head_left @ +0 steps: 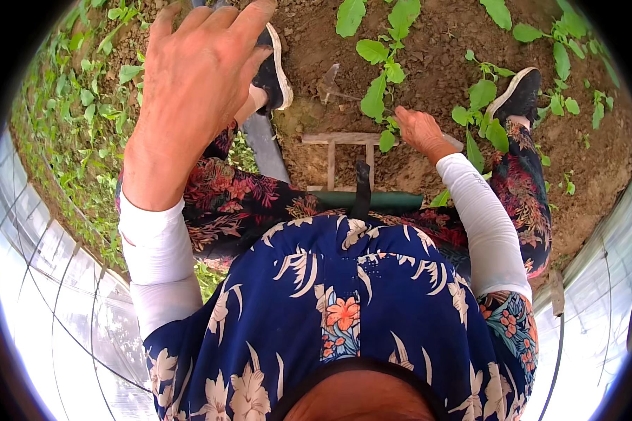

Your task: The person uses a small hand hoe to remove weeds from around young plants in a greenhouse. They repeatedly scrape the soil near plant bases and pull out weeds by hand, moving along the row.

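Observation:
My right hand (418, 131) is closed around the handle of a small hand hoe (343, 94). The hoe's metal blade (329, 81) rests at the soil to the left, and its handle end shows past my wrist. Leaves of a young leafy green plant (374, 97) hang over part of the hoe's shaft. My left hand (205, 63) is raised close to the camera, back upward, fingers somewhat apart. Nothing shows in it, though the palm is hidden. Beneath it is my left shoe (272, 71).
A low wooden stool frame (347, 138) with a green seat (395, 201) is under me. More leafy plants (482, 94) grow near my right shoe (519, 94). Dense seedlings (92, 105) cover the left bed beyond a grey strip (266, 144). Plastic sheeting (58, 273) lines the sides.

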A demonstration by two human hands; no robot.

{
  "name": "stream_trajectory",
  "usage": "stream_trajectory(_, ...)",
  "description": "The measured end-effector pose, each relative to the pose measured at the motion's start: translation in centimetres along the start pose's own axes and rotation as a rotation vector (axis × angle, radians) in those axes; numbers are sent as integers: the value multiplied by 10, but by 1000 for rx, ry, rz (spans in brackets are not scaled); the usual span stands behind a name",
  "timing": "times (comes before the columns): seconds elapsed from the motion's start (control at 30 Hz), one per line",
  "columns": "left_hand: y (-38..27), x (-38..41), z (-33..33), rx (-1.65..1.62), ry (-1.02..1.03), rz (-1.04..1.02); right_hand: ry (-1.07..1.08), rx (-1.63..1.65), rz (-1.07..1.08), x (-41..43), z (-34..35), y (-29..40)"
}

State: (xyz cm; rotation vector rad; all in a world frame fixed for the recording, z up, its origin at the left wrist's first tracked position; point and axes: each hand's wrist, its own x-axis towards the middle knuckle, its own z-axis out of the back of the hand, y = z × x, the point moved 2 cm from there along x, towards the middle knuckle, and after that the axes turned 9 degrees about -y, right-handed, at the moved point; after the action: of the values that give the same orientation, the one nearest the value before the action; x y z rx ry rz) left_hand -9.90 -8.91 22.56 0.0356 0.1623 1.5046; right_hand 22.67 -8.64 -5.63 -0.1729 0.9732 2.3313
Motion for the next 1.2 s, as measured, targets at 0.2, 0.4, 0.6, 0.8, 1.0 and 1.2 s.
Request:
stream_trajectory(0.2,-19,20,28,32,15,28,258,-102,-30,19,-27,9)
stream_trajectory(0.4,-22,14,29,-13,21,51,72,-50,63,10,-1,30)
stream_trajectory(0.6,-8,12,13,-76,-38,-54,249,-161,-106,-13,-8,11)
stream_trajectory(0.8,-17,10,16,-101,7,-46,78,-181,-96,-5,20,-3)
stream_trajectory(1.0,-21,11,33,-84,-33,-25,-30,-309,-202,-1,62,-31)
stream_trajectory(1.2,-14,5,32,-167,12,-23,-129,-361,-257,-1,84,-53)
